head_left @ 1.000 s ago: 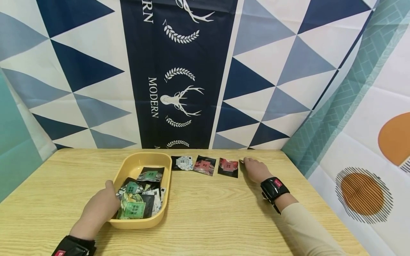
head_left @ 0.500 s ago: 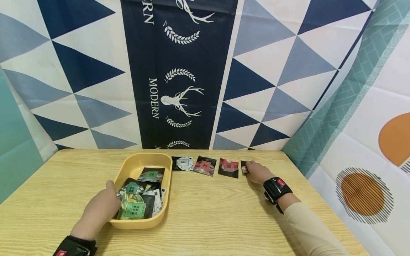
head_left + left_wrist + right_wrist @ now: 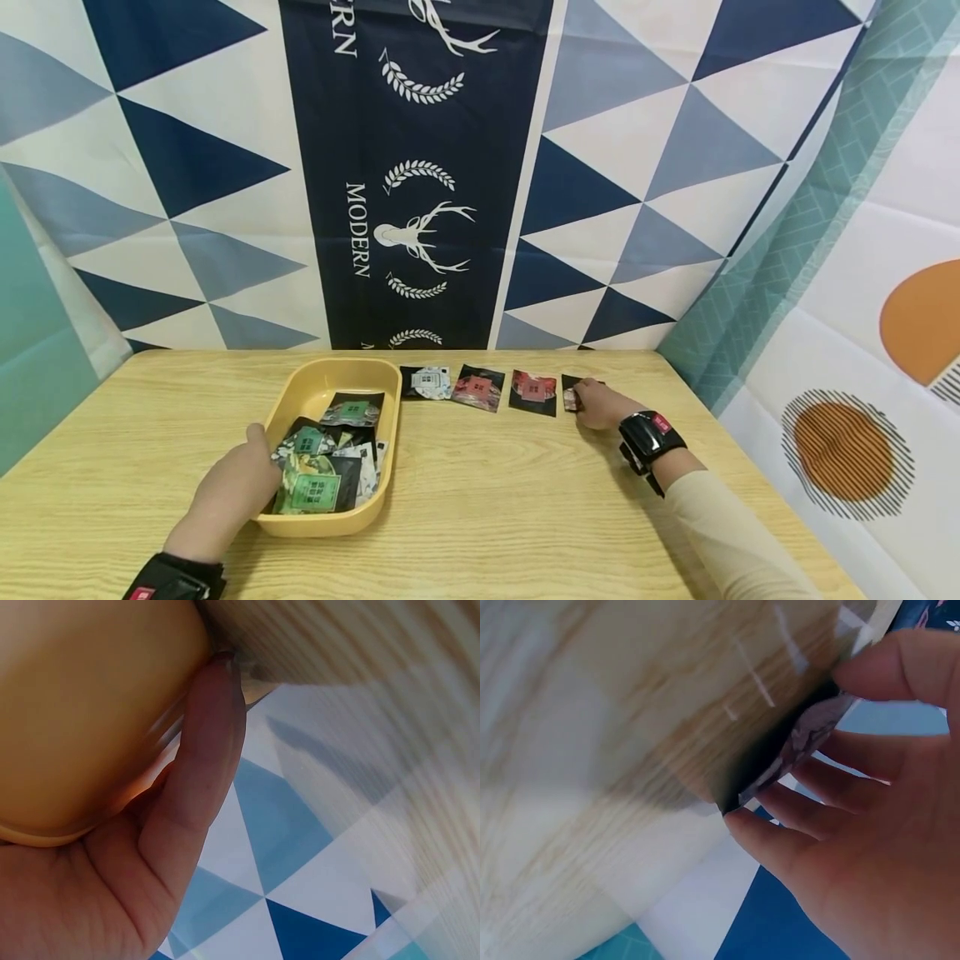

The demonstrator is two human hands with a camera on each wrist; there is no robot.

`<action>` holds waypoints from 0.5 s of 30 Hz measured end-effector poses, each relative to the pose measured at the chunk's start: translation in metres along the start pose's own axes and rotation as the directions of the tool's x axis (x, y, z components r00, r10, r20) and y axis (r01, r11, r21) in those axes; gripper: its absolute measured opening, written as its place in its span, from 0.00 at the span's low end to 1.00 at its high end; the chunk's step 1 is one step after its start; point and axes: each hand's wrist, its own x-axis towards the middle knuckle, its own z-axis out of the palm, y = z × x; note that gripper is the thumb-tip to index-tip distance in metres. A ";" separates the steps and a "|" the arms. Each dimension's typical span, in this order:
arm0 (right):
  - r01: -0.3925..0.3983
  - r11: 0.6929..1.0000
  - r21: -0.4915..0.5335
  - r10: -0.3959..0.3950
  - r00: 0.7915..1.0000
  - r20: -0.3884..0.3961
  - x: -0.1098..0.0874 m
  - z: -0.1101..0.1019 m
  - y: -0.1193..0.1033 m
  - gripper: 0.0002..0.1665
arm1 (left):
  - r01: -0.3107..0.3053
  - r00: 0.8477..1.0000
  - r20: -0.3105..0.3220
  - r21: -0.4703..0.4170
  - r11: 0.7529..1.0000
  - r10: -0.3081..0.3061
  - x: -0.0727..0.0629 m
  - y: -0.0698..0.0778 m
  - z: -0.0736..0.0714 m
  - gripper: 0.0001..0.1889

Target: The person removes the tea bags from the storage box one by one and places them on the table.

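My left hand (image 3: 234, 493) grips the left wall of a yellow plastic bin (image 3: 392, 467); in the left wrist view the thumb (image 3: 206, 742) lies along its outer side. Several printed sachets are piled in the bin, a green-labelled sachet (image 3: 315, 487) on top at the front. At the right end of a row by the table's back edge, my right hand (image 3: 600, 406) holds a small dark sachet (image 3: 571, 392) down at the tabletop. In the right wrist view, thumb and fingertips bend to the edges of this sachet (image 3: 806, 735). The hand covers part of it in the head view.
To its left lie a red-labelled sachet (image 3: 533, 392), a sachet with a pinkish-red label (image 3: 477, 388) and a white-and-black sachet (image 3: 426, 382), close to the bin. The wooden table (image 3: 495, 508) ends at a patterned cloth backdrop (image 3: 420, 250).
The sachet under my right hand has gone from tilted to flat on the table, and more of its face shows. My right hand has shifted slightly right and nearer. The left hand stays put.
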 end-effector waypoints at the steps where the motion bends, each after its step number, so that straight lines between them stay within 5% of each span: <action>1: 0.003 1.000 -0.004 -0.002 1.000 0.007 0.000 0.000 0.000 0.33 | 0.001 1.000 0.001 -0.002 1.000 -0.001 0.000 0.000 0.000 0.33; 15: 0.133 0.991 -0.019 -0.134 0.988 -0.072 -0.007 -0.012 -0.028 0.33 | -0.011 1.000 -0.002 0.015 1.000 0.011 0.001 -0.001 0.001 0.31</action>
